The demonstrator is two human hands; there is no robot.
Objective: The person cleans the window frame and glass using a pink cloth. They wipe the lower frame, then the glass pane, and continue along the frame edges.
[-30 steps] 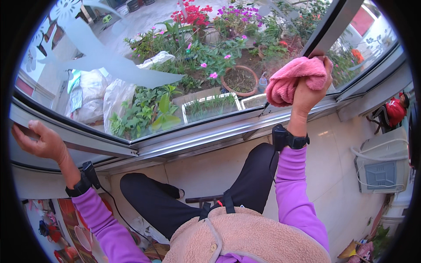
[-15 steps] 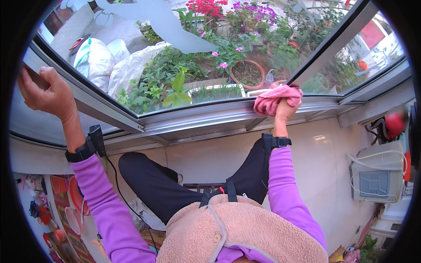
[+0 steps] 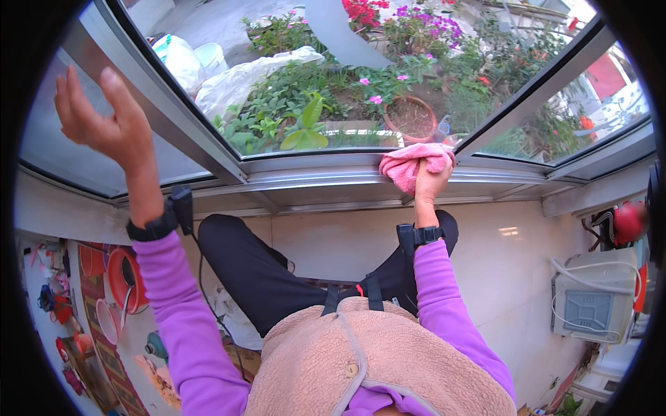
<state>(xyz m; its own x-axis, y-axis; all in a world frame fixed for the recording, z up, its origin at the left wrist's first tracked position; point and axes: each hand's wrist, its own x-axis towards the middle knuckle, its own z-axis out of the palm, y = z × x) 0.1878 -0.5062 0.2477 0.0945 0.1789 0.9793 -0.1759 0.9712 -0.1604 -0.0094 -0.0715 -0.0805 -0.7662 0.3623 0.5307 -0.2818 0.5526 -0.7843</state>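
A bunched pink cloth [image 3: 402, 170] is gripped in my right hand [image 3: 431, 182], pressed onto the metal sill [image 3: 326, 170] at the foot of the window, just left of the slanted right post. Off to the left, my left hand [image 3: 111, 128] is raised in front of the metal window post [image 3: 149, 90] with fingers spread and nothing in them. Whether it touches the frame I cannot tell. Behind the window pane [image 3: 277, 76] show plants and flowers.
My knees are just below the sill. A grey boxy appliance with a hose [image 3: 590, 298] stands at the right. Red and pink basins [image 3: 125, 281] lie at the lower left. A black cable [image 3: 208, 298] runs down from my left wrist.
My left hand has come off the window frame, its fingers opening, and has shifted right. My right hand has slid the cloth leftward along the sill, away from the right post.
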